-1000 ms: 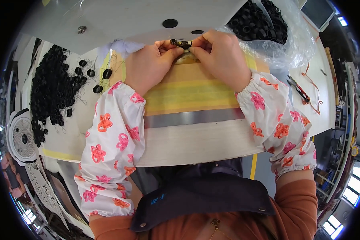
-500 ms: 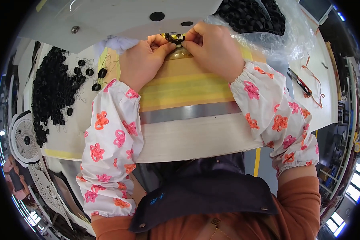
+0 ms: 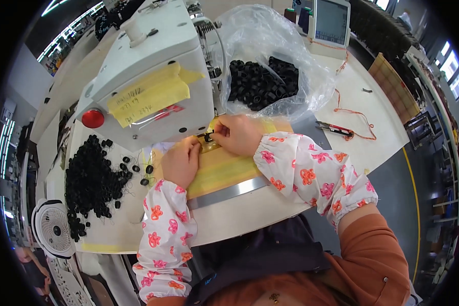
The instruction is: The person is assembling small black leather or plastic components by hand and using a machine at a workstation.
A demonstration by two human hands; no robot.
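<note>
Beneath the head of a white sewing machine (image 3: 148, 86), both my hands work close together over a surface covered in yellow tape. My right hand (image 3: 237, 135) is closed in a pinch by the needle area, its fingertips at a small black loop (image 3: 208, 136). Just left of it, my left hand (image 3: 181, 162) rests with its fingers curled under the machine's lower edge. Whatever those fingers hold is hidden. A heap of sewn black loops (image 3: 94, 178) with trailing threads lies to the left.
Behind my right hand, a clear plastic bag (image 3: 311, 97) holds many black loops. Thread snips (image 3: 335, 129) with an orange cord lie on the right of the table. A screen (image 3: 331, 23) stands at the back. A white fan (image 3: 56, 229) is at the left edge.
The view has swung up and turned, showing more of the machine, bag and screen. My hands stay at the needle area, the left fingertips now slightly farther from the right ones.
</note>
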